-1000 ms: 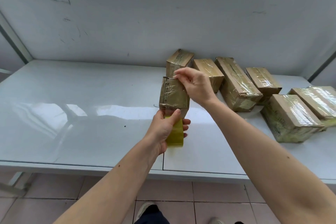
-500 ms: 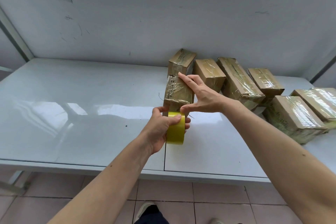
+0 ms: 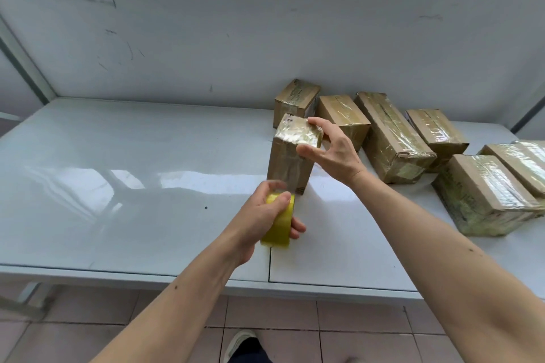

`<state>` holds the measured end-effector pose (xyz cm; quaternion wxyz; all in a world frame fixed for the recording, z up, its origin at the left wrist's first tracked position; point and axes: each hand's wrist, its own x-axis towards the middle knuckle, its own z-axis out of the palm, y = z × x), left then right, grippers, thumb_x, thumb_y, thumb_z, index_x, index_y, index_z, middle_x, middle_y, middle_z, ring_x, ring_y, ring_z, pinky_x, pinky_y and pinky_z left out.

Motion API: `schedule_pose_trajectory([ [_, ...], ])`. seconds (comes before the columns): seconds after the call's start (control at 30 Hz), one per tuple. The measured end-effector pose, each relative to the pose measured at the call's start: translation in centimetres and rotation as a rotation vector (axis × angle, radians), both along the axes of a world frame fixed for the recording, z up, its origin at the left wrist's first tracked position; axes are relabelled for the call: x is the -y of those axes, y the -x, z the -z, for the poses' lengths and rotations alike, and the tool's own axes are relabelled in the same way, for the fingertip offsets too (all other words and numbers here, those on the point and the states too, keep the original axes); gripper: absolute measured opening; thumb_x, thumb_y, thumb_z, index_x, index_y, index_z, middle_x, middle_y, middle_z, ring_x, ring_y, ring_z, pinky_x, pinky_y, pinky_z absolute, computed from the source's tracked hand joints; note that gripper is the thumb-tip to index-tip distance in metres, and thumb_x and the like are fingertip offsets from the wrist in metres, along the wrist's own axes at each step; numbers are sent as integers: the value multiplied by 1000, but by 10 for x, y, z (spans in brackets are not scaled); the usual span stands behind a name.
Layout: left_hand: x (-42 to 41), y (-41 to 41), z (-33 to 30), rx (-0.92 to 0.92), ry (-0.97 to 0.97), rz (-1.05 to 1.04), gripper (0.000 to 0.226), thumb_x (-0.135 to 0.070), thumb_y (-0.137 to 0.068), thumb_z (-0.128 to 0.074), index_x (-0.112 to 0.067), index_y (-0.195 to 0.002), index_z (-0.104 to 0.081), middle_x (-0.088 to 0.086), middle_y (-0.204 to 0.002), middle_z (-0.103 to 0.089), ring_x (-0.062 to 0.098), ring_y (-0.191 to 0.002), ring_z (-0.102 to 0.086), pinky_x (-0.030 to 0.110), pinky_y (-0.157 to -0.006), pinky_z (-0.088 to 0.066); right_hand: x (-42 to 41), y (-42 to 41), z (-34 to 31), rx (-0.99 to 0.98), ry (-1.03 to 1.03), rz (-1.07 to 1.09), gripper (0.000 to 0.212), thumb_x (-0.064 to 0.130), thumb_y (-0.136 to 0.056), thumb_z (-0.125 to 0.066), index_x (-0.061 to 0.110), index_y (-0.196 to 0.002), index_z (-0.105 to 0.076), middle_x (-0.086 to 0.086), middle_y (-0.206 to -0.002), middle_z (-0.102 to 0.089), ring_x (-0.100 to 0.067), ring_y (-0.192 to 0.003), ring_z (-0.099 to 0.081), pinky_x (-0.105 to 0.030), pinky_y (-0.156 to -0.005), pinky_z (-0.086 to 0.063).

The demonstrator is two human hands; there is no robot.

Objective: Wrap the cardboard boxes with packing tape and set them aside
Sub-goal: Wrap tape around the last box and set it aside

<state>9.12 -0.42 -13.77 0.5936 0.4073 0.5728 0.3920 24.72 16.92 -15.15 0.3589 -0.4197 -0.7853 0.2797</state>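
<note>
Since half a second ago the small brown cardboard box [image 3: 290, 160] has been turned so its tape-glossed end faces up, and the right hand [image 3: 330, 150] has shifted from lying flat along its side to grasping its top, thumb on the near face and fingers curled over the far upper edge. The left hand [image 3: 265, 215] has dropped a little toward the table's front, its fingers and thumb wrapped round the yellow roll of packing tape [image 3: 280, 222], which sits just below the box's lower end; whether a strip of tape joins roll and box cannot be told through the blur there.

The box stands upright near the middle of the white glossy table [image 3: 118, 186], just in front of the leftmost of the brown taped boxes [image 3: 296, 99] lined along the white back wall [image 3: 265, 23]. The others spread to the right, the largest taped box [image 3: 483, 194] nearest the front edge on that side. The left half of the tabletop lies open as far as its left edge. A seam runs to the front edge under the roll.
</note>
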Motion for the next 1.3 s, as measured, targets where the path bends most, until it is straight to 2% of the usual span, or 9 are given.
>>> schedule_pose_trajectory([
  [0.13, -1, 3, -15, 156, -27, 21, 25, -22, -104, -51, -24, -127, -43, 16, -97, -76, 21, -71, -66, 46, -87, -53, -1, 2, -16, -100, 58, 13, 89, 76, -67, -65, 20, -136, -54, 3, -123, -58, -17, -112, -59, -41, -94, -54],
  [0.3, 9, 5, -27, -15, 139, 39, 31, -36, -101, -56, -11, -118, -48, 18, -78, -74, 18, -50, -63, 29, -57, -55, 8, -1, -38, -199, 143, 29, 74, 65, -73, -71, 22, -131, -58, 3, -114, -62, -16, -96, -65, -22, -66, -53],
  [0.47, 24, -3, -23, 19, 53, 43, 28, -23, -101, -58, -29, -124, -43, 7, -96, -78, 22, -81, -74, 40, -80, -54, 24, -1, -45, -288, 369, 80, 47, 64, -83, -64, 18, -90, -67, -1, -89, -63, -18, -79, -61, -38, -65, -58],
  [0.53, 31, -5, -25, 180, 85, 35, 25, -20, -103, -53, -23, -126, -44, 15, -100, -76, 23, -73, -70, 40, -77, -54, 30, -3, -50, -264, 472, 95, 59, 63, -85, -61, 5, -93, -66, -9, -92, -65, -25, -84, -62, -37, -59, -59],
  [0.63, 37, -6, -24, 161, 107, 25, 24, -26, -104, -51, -17, -125, -44, 21, -94, -75, 20, -59, -62, 36, -67, -54, 36, -8, -51, -190, 583, 106, 78, 73, -71, -58, 4, -108, -65, -14, -104, -69, -30, -98, -66, -44, -65, -61],
  [0.8, 47, -13, -23, 184, 195, 4, 29, -24, -104, -53, -4, -123, -46, 22, -85, -73, 19, -51, -59, 33, -55, -56, 40, -12, -53, -195, 687, 110, 81, 78, -65, -57, 11, -109, -68, -14, -100, -71, -32, -95, -69, -49, -67, -61],
  [1.03, 44, -14, -14, 242, 178, -24, 28, -23, -103, -54, -6, -123, -46, 21, -84, -72, 20, -50, -59, 33, -55, -56, 39, -10, -44, -155, 861, 100, 94, 83, -58, -62, 12, -119, -63, -22, -109, -68, -38, -97, -69, -52, -66, -60],
  [1.2, 33, -18, -2, 249, 163, -43, 24, -21, -102, -56, -12, -122, -46, 19, -85, -73, 23, -53, -59, 34, -57, -54, 34, -11, -22, -106, 991, 141, 81, 82, -74, -56, 13, -117, -62, -25, -109, -68, -41, -96, -69, -57, -73, -59],
  [1.3, 27, -22, 6, 248, 139, -52, 26, -21, -100, -60, -15, -121, -47, 19, -90, -74, 24, -57, -62, 37, -61, -55, 27, -6, -8, 58, 858, 292, 87, 85, -79, -44, 9, -115, -66, -19, -116, -67, -37, -103, -66, -47, -77, -60],
])
